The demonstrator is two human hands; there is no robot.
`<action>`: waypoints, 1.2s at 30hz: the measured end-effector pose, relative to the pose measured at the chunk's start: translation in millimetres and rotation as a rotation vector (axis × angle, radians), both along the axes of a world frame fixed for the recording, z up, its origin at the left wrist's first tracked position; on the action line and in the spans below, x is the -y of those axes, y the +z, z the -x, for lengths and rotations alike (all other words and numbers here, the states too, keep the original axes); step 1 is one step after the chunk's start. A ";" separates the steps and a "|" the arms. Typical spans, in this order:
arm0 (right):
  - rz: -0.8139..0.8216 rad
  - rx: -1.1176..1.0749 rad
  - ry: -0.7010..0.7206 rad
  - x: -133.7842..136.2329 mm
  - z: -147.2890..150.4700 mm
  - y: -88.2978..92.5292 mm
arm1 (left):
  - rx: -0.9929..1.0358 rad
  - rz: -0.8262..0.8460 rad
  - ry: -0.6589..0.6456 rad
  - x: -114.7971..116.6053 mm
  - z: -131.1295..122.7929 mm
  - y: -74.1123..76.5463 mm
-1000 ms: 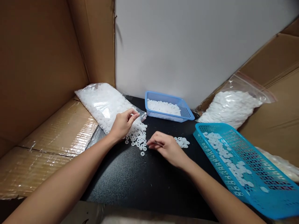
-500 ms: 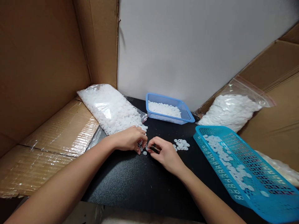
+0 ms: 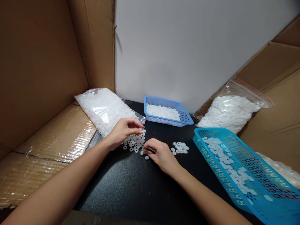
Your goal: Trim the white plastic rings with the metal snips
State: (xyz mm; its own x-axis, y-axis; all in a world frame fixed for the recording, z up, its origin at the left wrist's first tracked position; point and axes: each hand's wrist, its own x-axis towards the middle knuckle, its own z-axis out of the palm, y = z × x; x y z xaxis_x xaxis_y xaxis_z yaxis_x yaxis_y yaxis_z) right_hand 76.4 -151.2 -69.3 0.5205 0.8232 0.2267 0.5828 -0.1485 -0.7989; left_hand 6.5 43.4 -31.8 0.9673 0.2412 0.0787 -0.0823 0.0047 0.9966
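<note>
White rings (image 3: 134, 144) lie beside your left hand (image 3: 123, 130), its grip unclear; your right hand (image 3: 163, 157) pinches a dark tool (image 3: 151, 150).

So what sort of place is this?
Perhaps a makeshift workbench corner: white rings lie loose on a black tabletop, a turquoise basket holds white pieces, and cardboard stands at both sides.

No legible text — labels, brands, numbers, signs: none readable anywhere in view.
</note>
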 end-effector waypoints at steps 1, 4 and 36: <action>-0.014 -0.011 -0.002 0.0 -0.5 0.2 | -0.009 0.043 0.019 1.4 -0.4 -1.0; -0.075 -0.063 -0.063 2.8 -6.6 4.2 | -0.034 0.146 0.052 5.8 0.0 -2.6; -0.450 -0.262 0.008 30.3 9.5 34.2 | -0.255 0.676 -0.247 54.3 17.9 9.1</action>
State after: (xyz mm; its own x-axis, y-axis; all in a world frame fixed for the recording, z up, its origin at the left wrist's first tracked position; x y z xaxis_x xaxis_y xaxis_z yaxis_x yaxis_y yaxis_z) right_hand 66.9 -181.5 -35.1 0.6010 0.6785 0.4224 0.3544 0.2474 -0.9018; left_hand -11.4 -10.9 -22.7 0.9678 -0.0686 -0.2420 0.2328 0.6086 0.7586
